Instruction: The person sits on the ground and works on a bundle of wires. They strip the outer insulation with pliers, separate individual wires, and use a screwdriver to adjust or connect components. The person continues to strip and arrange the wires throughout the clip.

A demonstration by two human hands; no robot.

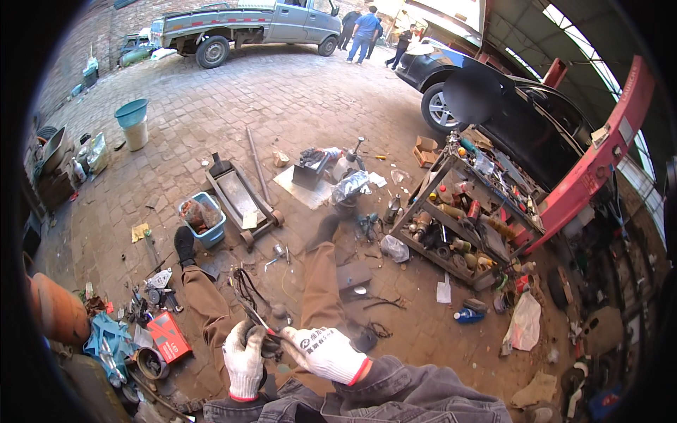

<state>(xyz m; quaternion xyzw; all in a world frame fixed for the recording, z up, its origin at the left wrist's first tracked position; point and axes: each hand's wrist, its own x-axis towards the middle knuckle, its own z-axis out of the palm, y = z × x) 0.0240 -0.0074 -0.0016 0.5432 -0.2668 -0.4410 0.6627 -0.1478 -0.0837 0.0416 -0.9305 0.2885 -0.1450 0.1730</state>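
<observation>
Brick-paved floor (176, 155) fills most of the frame, grimy & littered nr me. Upper L of frame: grey pickup truck (282, 25) by a brick wall (74, 42); a few ppl (365, 32) standing top ctr. Upper R: black car (525, 127), red lift post (596, 151) slanting past it under a metal roof (575, 32). R of ctr: tool cart (451, 218), both shelves crammed w/ tools, bottles & parts. Just L of ctr: low wheeled trolley (242, 197), blue tub (213, 236) beside it. Lower L: red box (169, 337) on the floor, orange cylinder (60, 309) nr the edge.

My legs, in brown trousers (323, 285), are spread, hands btwn them, btm ctr. Both in white knit gloves w/ red cuffs. L hand (245, 358) upright, fingers curled; R hand (326, 354) comes in from the R, fingers closed & pointing L. They grip a slim red-and-metal tool (271, 331) btwn the fingertips; can't tell which hand has the firmer hold. Black cables (245, 287) lie just above.
</observation>
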